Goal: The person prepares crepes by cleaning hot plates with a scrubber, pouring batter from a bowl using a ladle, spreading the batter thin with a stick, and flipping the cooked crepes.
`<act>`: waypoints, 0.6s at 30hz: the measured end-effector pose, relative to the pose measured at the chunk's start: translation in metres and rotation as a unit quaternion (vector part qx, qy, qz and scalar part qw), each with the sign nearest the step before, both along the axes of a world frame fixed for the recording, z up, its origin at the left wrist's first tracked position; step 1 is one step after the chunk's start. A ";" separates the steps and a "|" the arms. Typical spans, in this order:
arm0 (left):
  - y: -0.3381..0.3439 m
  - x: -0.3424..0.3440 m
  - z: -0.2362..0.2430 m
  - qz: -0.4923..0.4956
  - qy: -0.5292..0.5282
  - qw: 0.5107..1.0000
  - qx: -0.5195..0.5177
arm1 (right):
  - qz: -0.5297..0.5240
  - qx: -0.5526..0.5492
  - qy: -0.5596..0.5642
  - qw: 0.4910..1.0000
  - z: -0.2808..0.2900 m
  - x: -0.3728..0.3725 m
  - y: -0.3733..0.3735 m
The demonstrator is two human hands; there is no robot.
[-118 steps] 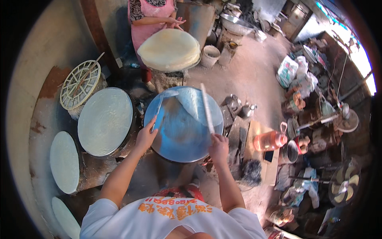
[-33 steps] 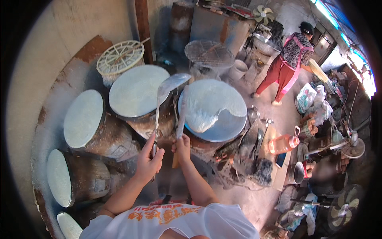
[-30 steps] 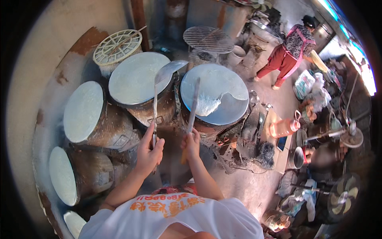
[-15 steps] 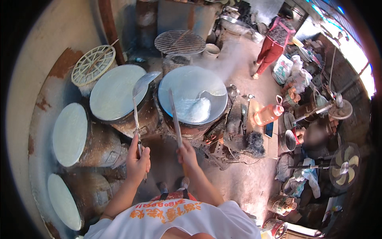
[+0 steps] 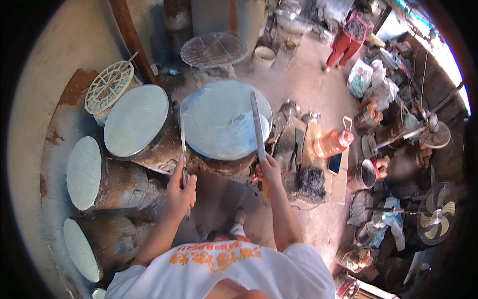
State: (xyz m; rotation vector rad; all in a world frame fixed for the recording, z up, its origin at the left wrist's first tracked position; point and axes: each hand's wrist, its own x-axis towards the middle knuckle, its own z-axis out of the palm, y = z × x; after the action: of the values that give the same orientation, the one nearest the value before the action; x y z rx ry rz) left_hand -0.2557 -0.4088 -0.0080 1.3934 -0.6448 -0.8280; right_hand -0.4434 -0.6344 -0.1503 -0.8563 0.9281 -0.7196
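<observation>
My left hand (image 5: 181, 187) is closed round the long handle of a metal ladle (image 5: 183, 137); its head, seen edge-on, is hard to make out at the middle griddle's left rim. Further right, my right hand (image 5: 270, 173) grips a long flat spreader (image 5: 257, 119) angled over that griddle. The round middle griddle (image 5: 214, 112) carries a pale batter layer, uneven toward its right side, where some bare surface shows. To its left, pale layers coat the tilted-looking tops of several drum-like stoves, the upper griddle (image 5: 134, 119), a middle one (image 5: 83, 172) and a lower one (image 5: 79, 249).
A lattice frame (image 5: 108, 87) and wire rack (image 5: 213, 49) stand behind. A person (image 5: 343, 42) in red trousers is at the back. At right are a board (image 5: 338, 184) with a pink bottle (image 5: 332, 144), bags (image 5: 361, 77), a standing fan (image 5: 436, 214) and clutter.
The batter now covers more of the middle griddle. The spreader and my right hand have moved rightward; the ladle's head has turned from face-up. The other person has walked farther back.
</observation>
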 end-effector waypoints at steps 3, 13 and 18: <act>-0.022 0.003 -0.002 0.039 -0.026 0.999 0.015 | 0.191 -0.014 0.122 0.974 0.009 0.010 0.075; -0.106 -0.047 0.004 0.016 -0.031 0.999 0.011 | 0.084 -0.004 0.058 0.995 0.015 -0.055 -0.076; -0.111 -0.041 0.008 0.044 -0.027 0.998 0.022 | 0.246 0.067 0.142 0.956 0.002 -0.094 -0.013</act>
State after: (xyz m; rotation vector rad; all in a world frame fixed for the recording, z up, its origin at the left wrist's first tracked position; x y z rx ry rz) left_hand -0.2962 -0.5196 -0.0002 1.4785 -0.6049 -0.7412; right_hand -0.5373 -0.6477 -0.1485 -1.0343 0.9524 -0.1018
